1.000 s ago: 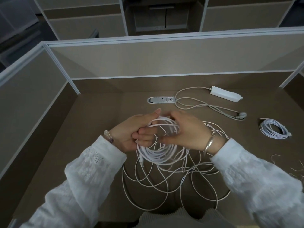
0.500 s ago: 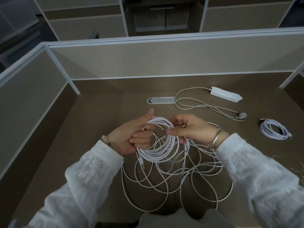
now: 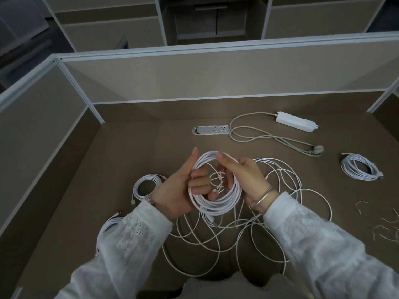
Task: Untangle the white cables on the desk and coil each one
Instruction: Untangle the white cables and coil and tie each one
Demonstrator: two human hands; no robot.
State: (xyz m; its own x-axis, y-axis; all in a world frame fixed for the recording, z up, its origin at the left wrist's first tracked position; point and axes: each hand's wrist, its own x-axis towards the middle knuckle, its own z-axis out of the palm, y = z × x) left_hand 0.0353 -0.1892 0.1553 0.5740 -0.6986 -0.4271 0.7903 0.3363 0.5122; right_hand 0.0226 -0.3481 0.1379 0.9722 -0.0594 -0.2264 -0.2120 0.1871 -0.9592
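Observation:
A round coil of white cable (image 3: 218, 203) hangs above the desk between both hands. My left hand (image 3: 179, 190) grips its left side, fingers curled through the loop and thumb raised. My right hand (image 3: 244, 175) holds the coil's right side, fingers curled over the top strands. Loose white cable (image 3: 276, 212) trails from the coil and lies tangled on the brown desk (image 3: 129, 160) under and right of my hands. A finished coil (image 3: 146, 186) lies left of my left wrist, another (image 3: 108, 227) peeks from under my left sleeve, and a third (image 3: 359, 167) rests far right.
A white power strip (image 3: 295, 121) with its grey cord (image 3: 259, 137) lies at the back right. Built-in desk sockets (image 3: 210, 130) sit at the back centre. Small twist ties (image 3: 384, 227) are scattered at the right edge. Partition walls (image 3: 216, 72) enclose the desk at the back and on the left.
Both hands have lifted the coil slightly and turned it. My right hand has moved from the coil's front onto its right side. The view shifted, revealing the coils on the left.

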